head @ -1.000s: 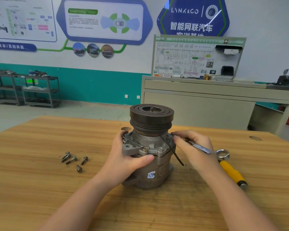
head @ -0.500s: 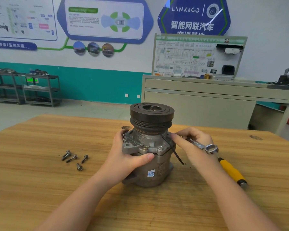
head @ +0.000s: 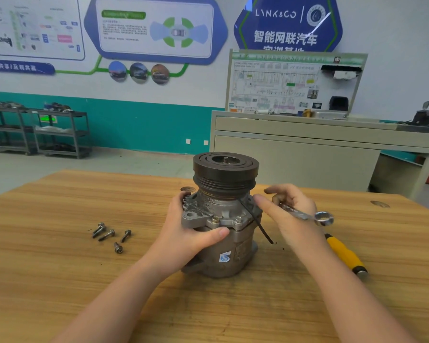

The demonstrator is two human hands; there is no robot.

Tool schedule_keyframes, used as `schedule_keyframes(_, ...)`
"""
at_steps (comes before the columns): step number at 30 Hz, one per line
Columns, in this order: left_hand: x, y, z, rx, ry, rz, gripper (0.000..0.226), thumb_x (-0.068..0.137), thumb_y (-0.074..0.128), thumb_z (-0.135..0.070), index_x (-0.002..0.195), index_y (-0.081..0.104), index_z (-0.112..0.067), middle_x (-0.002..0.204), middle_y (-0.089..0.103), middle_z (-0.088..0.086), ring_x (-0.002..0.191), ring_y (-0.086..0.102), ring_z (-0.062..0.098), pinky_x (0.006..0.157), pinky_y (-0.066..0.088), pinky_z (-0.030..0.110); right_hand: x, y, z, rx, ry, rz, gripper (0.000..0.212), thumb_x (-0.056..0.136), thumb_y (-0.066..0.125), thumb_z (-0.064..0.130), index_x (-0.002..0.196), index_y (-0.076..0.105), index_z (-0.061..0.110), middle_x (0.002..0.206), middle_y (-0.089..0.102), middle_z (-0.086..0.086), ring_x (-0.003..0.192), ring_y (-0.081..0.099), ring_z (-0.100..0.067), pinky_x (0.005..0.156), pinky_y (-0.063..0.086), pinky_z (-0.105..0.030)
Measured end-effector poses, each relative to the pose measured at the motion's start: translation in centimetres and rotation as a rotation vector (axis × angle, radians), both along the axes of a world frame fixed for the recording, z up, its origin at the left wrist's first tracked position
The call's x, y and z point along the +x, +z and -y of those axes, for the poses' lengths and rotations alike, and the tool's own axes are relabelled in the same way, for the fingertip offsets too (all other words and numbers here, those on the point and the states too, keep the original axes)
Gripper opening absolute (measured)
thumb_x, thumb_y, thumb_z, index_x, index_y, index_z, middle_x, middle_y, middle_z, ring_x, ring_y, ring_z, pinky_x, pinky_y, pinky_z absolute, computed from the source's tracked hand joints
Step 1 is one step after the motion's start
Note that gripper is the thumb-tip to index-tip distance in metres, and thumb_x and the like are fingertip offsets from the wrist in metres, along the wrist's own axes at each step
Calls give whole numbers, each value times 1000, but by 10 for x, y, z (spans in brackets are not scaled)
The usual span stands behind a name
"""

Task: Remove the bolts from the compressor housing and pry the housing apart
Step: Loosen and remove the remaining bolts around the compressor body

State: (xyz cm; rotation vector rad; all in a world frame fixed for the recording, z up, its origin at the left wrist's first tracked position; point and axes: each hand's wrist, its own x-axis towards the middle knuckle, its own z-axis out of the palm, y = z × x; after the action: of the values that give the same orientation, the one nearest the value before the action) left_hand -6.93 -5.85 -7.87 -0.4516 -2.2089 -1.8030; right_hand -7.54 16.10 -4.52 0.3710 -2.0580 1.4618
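A grey compressor housing (head: 235, 246) stands upright on the wooden table (head: 60, 268), its black pulley (head: 225, 169) on top. My left hand (head: 191, 233) grips the housing's left side, thumb across the front seam. Two bolts (head: 237, 220) sit in the front flange. My right hand (head: 289, 214) holds a silver ring wrench (head: 307, 215) at the housing's right flange, ring end pointing right. A black wire (head: 258, 224) hangs down the right side. Several removed bolts (head: 110, 235) lie on the table to the left.
A yellow-handled screwdriver (head: 344, 254) lies on the table under my right forearm. Beyond the table stand a beige cabinet (head: 307, 154) with a wiring display board and dark metal shelf racks (head: 35, 129) at the far left wall.
The wrench's ring end has swung up and away from the screwdriver toward the far right while my right hand stays at the flange. My left hand keeps its grip.
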Motion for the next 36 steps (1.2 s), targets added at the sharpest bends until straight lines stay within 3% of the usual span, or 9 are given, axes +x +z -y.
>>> schedule_keyframes(5, 2, 1, 0, 2, -2, 7, 118, 39, 85, -61, 135, 20, -38, 126, 50, -24, 108, 51, -18, 80, 46, 7, 3, 0, 1, 65, 8, 8, 16, 85, 69, 28, 78, 68, 41, 81, 68, 26, 81, 60, 11, 59, 42, -3)
schedule_keyframes(10, 2, 2, -2, 18, -1, -7, 114, 47, 89, -48, 138, 22, -32, 125, 50, -22, 106, 51, -21, 80, 44, 2, 3, 0, 4, 36, -18, -2, 10, 81, 76, 31, 80, 67, 34, 62, 57, 14, 61, 54, 3, 52, 41, -9)
schedule_keyframes(14, 4, 3, -2, 6, 3, 6, 116, 41, 86, -57, 136, 22, -37, 128, 50, -20, 114, 52, -9, 86, 44, 9, 4, 0, 6, 42, 22, 16, 18, 87, 69, 25, 86, 66, 44, 78, 67, 14, 79, 61, 7, 62, 44, -8)
schedule_keyframes(18, 3, 3, -3, -6, 17, -4, 111, 44, 87, -53, 134, 23, -38, 129, 49, -19, 115, 52, -9, 87, 43, 8, 4, -1, 8, 23, -43, -3, 11, 83, 74, 28, 83, 63, 30, 66, 55, 4, 60, 54, 0, 53, 43, -14)
schedule_keyframes(20, 3, 3, -2, -4, 10, -2, 109, 46, 88, -52, 132, 23, -39, 128, 49, -19, 113, 52, -12, 85, 44, 6, 5, 0, 6, 26, -38, -13, 11, 84, 72, 23, 78, 66, 31, 68, 62, 5, 65, 57, 4, 54, 43, -9)
schedule_keyframes(23, 4, 4, -2, 0, 0, 6, 114, 46, 89, -52, 135, 21, -36, 129, 50, -19, 113, 52, -10, 84, 45, 8, 6, -1, 6, 8, 28, 31, 14, 88, 66, 22, 88, 69, 36, 80, 69, 21, 79, 60, 12, 61, 42, -1)
schedule_keyframes(27, 3, 4, -2, 5, -12, -3, 107, 52, 91, -45, 135, 22, -36, 128, 49, -19, 108, 51, -19, 79, 44, 2, 5, -3, 8, -6, -33, 7, 13, 82, 75, 29, 83, 62, 24, 68, 59, 3, 62, 56, -3, 53, 43, -12)
schedule_keyframes(32, 3, 3, -1, -15, 13, -5, 117, 41, 87, -58, 137, 23, -36, 133, 48, -14, 115, 51, -10, 88, 42, 7, 6, -4, 8, 16, -4, 35, 10, 88, 65, 23, 81, 66, 31, 76, 67, 19, 75, 59, 10, 56, 41, -3)
schedule_keyframes(36, 3, 2, -1, 1, 0, 4, 122, 39, 85, -59, 141, 23, -33, 132, 50, -16, 115, 52, -9, 87, 44, 8, 4, -5, 8, -29, -26, 4, 7, 85, 72, 28, 85, 65, 27, 69, 62, 9, 65, 58, 3, 53, 42, -9)
